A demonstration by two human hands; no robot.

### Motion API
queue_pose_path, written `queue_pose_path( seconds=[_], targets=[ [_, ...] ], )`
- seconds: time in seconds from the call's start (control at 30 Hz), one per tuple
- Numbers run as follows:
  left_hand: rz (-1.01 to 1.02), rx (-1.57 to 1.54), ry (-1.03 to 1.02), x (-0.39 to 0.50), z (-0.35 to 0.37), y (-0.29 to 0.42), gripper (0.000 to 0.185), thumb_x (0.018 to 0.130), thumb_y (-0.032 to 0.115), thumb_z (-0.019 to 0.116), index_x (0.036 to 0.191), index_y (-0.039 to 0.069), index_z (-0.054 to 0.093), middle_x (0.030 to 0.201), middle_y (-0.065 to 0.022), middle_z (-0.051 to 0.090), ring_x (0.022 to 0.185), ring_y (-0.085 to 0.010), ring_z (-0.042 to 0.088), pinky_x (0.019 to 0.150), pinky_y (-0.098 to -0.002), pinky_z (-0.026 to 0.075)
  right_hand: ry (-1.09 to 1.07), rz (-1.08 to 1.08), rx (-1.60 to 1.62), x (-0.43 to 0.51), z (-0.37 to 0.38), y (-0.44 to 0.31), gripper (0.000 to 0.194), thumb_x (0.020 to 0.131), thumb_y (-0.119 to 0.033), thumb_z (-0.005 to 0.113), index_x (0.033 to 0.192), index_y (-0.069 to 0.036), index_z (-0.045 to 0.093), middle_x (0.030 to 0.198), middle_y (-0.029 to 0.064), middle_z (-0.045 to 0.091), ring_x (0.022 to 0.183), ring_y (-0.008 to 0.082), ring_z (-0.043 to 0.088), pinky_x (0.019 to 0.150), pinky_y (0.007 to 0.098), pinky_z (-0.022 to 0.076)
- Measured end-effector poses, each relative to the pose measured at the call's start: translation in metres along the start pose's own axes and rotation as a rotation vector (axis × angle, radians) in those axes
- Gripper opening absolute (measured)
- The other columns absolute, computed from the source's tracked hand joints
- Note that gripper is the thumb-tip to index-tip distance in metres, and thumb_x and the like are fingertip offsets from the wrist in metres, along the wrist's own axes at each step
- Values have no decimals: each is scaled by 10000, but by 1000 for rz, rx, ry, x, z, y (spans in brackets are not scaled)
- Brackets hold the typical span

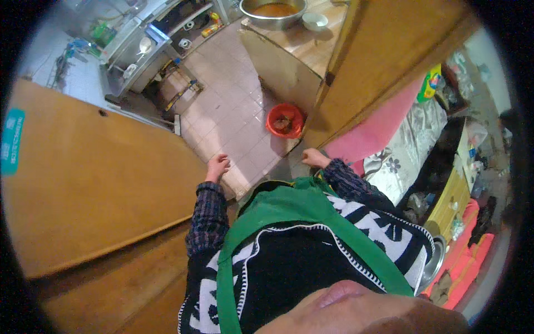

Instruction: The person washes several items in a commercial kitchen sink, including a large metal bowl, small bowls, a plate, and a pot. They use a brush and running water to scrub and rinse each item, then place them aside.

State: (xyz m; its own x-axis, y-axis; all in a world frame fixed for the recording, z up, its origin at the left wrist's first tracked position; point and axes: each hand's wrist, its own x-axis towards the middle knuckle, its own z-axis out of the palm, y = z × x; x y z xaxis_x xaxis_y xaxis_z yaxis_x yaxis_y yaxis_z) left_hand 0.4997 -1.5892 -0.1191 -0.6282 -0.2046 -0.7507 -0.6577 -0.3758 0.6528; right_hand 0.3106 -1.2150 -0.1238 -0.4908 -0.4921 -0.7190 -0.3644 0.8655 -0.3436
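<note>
My left hand [217, 168] hangs before me beside the edge of a brown wooden door [104, 167], its fingers slightly curled and a little apart, with nothing seen in it. My right hand [316, 158] is at my right front, near the foot of another wooden panel [367, 62], its fingers curled in and no object visible. Ahead, between the two panels, a red basin or plastic-lined bucket [273, 125] stands on the tiled floor [225, 104] with brownish matter inside. I wear a green apron [288, 202].
Farther ahead, a metal basin [275, 21] of orange-brown liquid and a white bowl [315, 21] sit on a wood-topped surface [308, 50]. Kitchen shelving [142, 54] stands at upper left. Pink fabric [375, 129], shiny silvery cloth [417, 142] and a yellow-green package [429, 83] lie at right.
</note>
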Motion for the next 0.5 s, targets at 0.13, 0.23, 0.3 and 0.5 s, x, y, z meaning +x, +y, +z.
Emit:
queue_pose_path(
  seconds=[0.13, 0.23, 0.3, 0.5],
  targets=[
    [-148, -205, 135, 13, -124, 49, 316, 890, 70, 562, 1185, -21, 493, 868, -108, 609, 675, -176, 599, 519, -265, 475, 167, -260, 360, 70, -74, -139, 239, 750, -205, 675, 897, -17, 668, 874, 155, 677, 808, 260, 654, 713, 369, 511],
    [-250, -225, 180, 38, -184, 73, 238, 855, 46, 571, 1087, 6, 535, 803, -101, 620, 623, -178, 605, 490, -277, 496, 194, -218, 476, 110, -129, -173, 271, 764, -217, 681, 944, -14, 674, 876, 136, 686, 821, 244, 657, 752, 346, 509],
    [-258, -200, 84, 64, -220, 101, 190, 827, 16, 569, 1016, 19, 554, 774, -98, 623, 588, -179, 602, 463, -276, 493, 200, -190, 447, 132, -161, -189, 241, 801, -182, 669, 962, -3, 663, 881, 124, 683, 828, 194, 646, 745, 319, 506],
    [-72, -350, 166, 193, -318, 303, 100, 805, -19, 534, 900, 13, 539, 713, -85, 594, 549, -158, 564, 414, -254, 414, 102, -15, 610, 238, -324, -303, 255, 837, -126, 625, 1049, 16, 638, 947, 90, 668, 864, 163, 616, 786, 300, 496]
  ],
)
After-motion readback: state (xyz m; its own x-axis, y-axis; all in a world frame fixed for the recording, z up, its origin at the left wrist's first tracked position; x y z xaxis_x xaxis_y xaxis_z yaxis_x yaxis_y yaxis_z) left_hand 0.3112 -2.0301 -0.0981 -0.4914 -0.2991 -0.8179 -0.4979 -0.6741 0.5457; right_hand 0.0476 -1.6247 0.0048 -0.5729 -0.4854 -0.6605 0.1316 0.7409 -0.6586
